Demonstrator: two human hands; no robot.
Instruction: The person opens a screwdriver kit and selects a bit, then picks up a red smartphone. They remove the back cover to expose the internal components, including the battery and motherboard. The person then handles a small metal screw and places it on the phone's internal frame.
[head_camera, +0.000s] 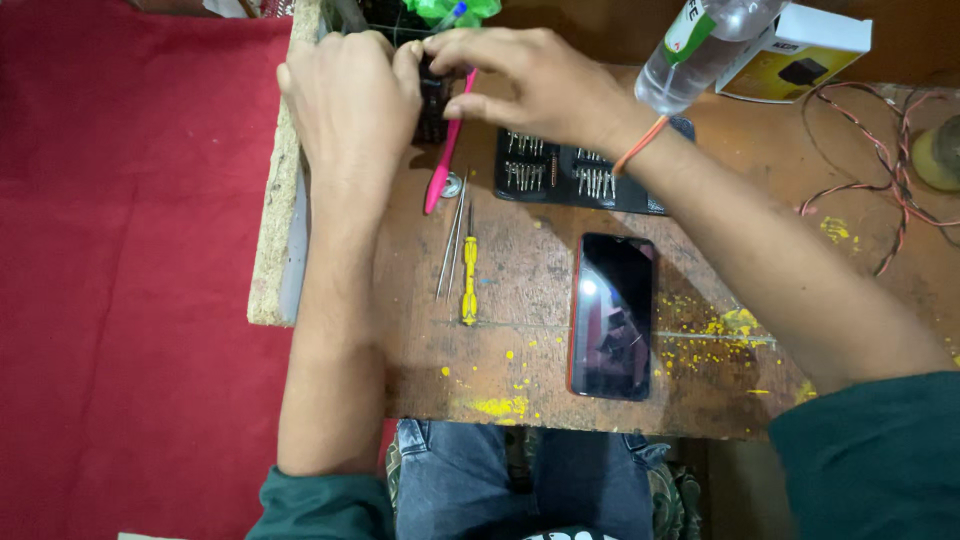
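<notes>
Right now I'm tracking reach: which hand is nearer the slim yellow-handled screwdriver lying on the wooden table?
Left. The left hand sits up-left of the yellow-handled screwdriver, its forearm running close beside it. The right hand is farther up, above the bit tray.

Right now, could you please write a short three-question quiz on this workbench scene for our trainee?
1. True or false: the smartphone lies screen-up on the wooden table.
2. Which tool lies just left of the smartphone? A) a yellow-handled screwdriver B) a hammer C) scissors
3. Fill in: both hands meet at the far edge of the table on a small ____ object.

Key
1. True: its dark glass faces the camera.
2. A: the yellow-handled screwdriver lies beside the metal tweezers.
3. Black: the left hand and right hand close around the small black object, above the pink tool and the black bit case.
</notes>
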